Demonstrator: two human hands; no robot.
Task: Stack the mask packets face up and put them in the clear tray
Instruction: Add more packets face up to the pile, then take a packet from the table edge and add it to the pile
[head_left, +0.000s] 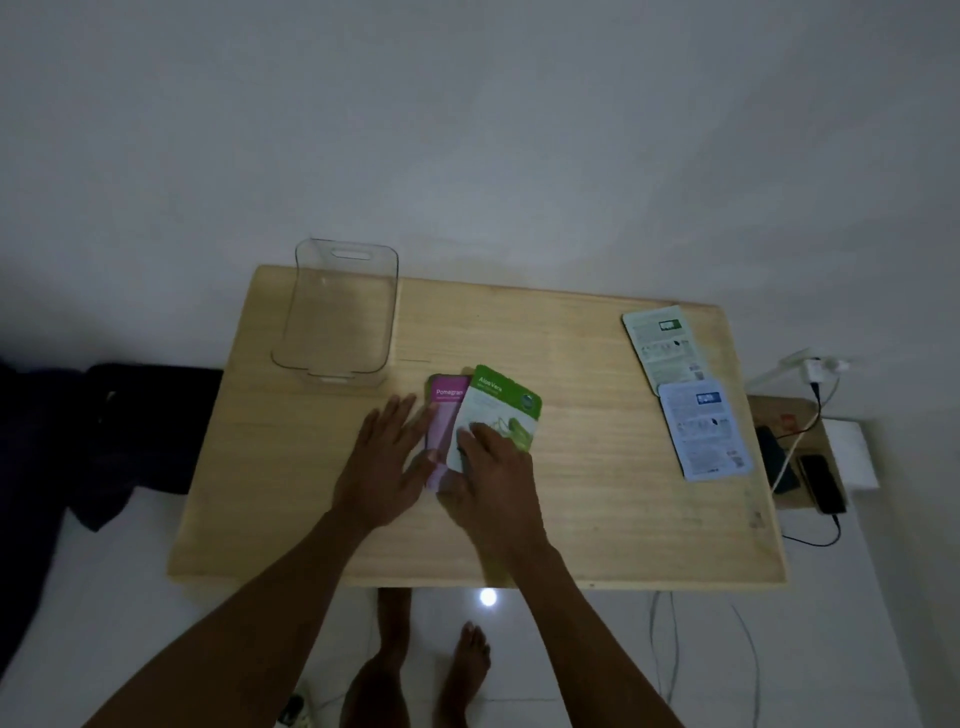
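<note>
A green Aloe Vera packet (506, 402) lies face up, skewed over a pink Pomegranate packet (447, 402), in the middle of the wooden table (597, 493). My right hand (493, 478) presses flat on the green packet's near end. My left hand (387, 457) rests open, fingers spread, against the pink packet's left edge. Two more packets lie face down at the right: a pale green one (667, 345) and a pale blue one (704, 428). The clear tray (337, 312) stands empty at the table's far left corner.
A small side stand at the right holds two phones (823, 483) with charging cables and a white plug (815, 369). Dark cloth (119, 441) lies on the floor at the left. My bare feet show beneath the table's near edge.
</note>
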